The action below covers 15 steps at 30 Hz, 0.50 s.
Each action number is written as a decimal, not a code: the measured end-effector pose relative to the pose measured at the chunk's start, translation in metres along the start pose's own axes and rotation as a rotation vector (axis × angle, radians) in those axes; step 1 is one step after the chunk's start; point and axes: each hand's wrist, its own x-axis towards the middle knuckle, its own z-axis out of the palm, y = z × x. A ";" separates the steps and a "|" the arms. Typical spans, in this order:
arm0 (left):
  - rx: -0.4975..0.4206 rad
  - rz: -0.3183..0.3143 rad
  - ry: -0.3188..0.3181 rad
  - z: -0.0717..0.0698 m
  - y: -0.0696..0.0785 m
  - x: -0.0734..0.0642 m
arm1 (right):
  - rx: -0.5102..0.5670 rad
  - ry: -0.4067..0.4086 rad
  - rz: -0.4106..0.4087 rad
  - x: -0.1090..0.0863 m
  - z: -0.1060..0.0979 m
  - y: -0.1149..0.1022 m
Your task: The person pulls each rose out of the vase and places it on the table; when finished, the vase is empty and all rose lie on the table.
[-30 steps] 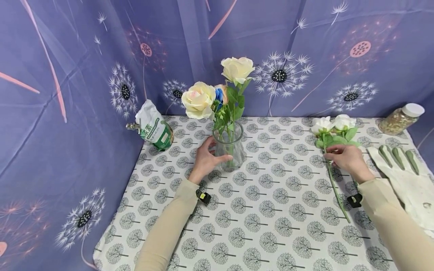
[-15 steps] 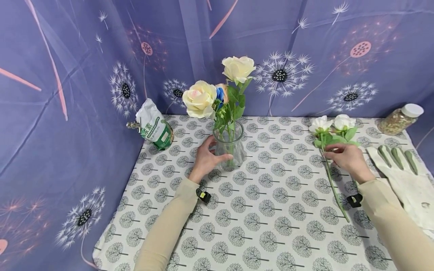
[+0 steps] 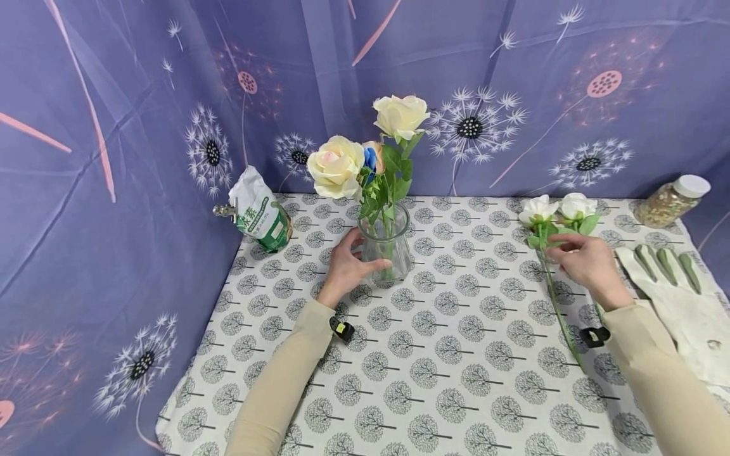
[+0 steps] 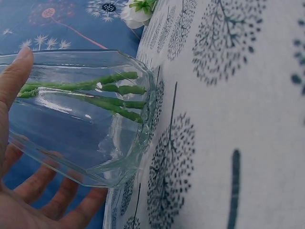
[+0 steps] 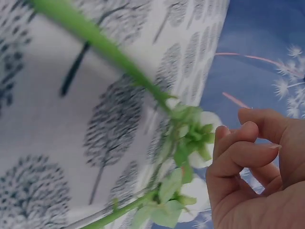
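Note:
A clear glass vase (image 3: 386, 244) stands at the middle back of the table with two cream roses (image 3: 336, 166) and a blue bloom in it. My left hand (image 3: 348, 269) grips its left side; in the left wrist view the fingers (image 4: 28, 191) wrap round the glass (image 4: 81, 114), with green stems inside. Two white roses (image 3: 538, 208) lie on the right. My right hand (image 3: 587, 263) pinches one long stem (image 3: 556, 304) just below the blooms. In the right wrist view the curled fingers (image 5: 257, 176) sit beside a flower head (image 5: 200, 143).
A white-and-green bag (image 3: 258, 212) with a clip leans at the back left. A white-lidded jar (image 3: 673, 201) stands at the back right. A white glove (image 3: 684, 297) with green fingertips lies at the right edge. A blue dandelion-print curtain (image 3: 142, 126) encloses the back and left.
My right hand has shifted slightly up and left along the white rose stem, and the stem's lower end has moved a little with it. The left hand and vase stay still.

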 end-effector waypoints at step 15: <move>0.000 0.004 0.003 0.000 0.002 -0.001 | 0.163 0.144 -0.227 -0.020 0.015 -0.064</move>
